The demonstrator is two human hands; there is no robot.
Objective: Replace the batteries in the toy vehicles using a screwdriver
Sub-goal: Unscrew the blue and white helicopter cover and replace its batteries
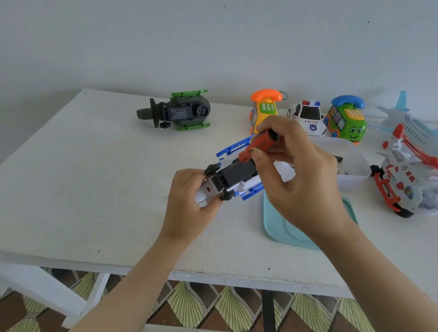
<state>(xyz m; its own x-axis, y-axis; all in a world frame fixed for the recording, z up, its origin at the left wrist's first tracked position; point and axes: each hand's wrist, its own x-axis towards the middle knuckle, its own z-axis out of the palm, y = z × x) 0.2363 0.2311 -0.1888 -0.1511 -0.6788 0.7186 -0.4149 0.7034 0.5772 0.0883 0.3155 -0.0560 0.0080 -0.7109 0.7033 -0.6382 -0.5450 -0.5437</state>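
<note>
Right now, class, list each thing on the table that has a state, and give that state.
Blue-and-white toy, upside down, dark underside panel up.
Screwdriver, tilted, tip down at that panel.
Left hand, grip round the toy's end.
Right hand, grip round the screwdriver handle.
Green helicopter, on its side, underside towards us.
Clear box, open.
Teal lid, off, flat on the table.
Police car, upright.
</note>
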